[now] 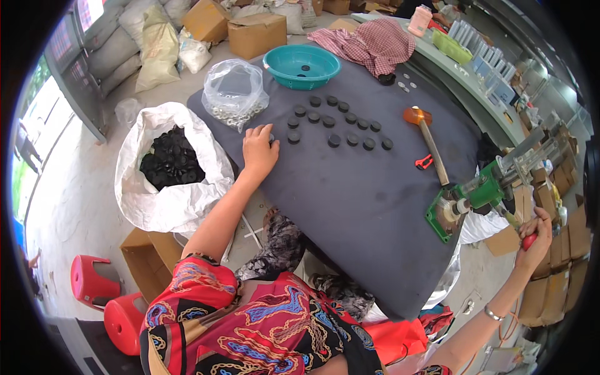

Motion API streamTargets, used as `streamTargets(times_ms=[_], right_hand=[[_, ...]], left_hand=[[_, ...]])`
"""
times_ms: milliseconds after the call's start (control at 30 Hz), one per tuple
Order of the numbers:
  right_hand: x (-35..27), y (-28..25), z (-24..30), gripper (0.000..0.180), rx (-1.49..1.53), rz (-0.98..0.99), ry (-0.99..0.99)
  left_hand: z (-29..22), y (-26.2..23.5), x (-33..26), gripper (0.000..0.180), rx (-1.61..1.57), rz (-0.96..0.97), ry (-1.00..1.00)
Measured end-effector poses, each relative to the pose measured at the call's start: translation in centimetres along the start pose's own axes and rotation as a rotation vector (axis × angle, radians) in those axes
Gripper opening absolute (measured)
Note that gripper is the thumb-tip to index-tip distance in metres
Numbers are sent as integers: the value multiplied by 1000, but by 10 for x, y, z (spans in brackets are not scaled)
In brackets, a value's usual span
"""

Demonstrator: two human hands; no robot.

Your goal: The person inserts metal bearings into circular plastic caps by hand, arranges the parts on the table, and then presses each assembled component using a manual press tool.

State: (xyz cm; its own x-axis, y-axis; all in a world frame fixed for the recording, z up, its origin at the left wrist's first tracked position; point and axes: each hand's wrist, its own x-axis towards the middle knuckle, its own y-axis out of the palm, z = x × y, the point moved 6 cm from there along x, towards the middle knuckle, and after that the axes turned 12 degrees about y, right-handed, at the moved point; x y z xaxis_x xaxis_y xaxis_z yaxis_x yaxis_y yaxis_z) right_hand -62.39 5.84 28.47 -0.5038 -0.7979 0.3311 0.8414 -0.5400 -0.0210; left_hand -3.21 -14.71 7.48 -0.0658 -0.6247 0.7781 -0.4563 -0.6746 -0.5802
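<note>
My left hand (259, 151) rests at the left side of the dark-covered table (369, 231), fingers bent around a black round cap (272, 138) that is partly hidden. Several more black caps (328, 121) lie spread to its right. Out at the far right, my right hand (535, 239) is closed on the red ball knob (529, 241) of a lever. That lever belongs to a green hand press (485, 190) standing on the table's right corner. A pale round piece (461, 206) sits under its ram.
Near the left hand are a clear bag of small metal parts (235, 94) and a white sack (134, 194) of black pieces. A teal basin (301, 67), checked cloth (375, 44), orange-headed mallet (431, 144) and red-handled tool (424, 162) lie on the table. Red stools (94, 281) stand lower left.
</note>
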Motion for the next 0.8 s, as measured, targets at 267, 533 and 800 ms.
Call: streamTargets(times_ms=[267,533,800], right_hand=[[23,-34,12,28,86,-43,103],[28,5,34,27,20,-55,105],[24,8,37,28,-1,-47,109]], left_hand=[[8,22,-1,37,-87,95,0],[-229,49,27,55,-815,209,273],[-407,145,12,61,-1072,413,387]])
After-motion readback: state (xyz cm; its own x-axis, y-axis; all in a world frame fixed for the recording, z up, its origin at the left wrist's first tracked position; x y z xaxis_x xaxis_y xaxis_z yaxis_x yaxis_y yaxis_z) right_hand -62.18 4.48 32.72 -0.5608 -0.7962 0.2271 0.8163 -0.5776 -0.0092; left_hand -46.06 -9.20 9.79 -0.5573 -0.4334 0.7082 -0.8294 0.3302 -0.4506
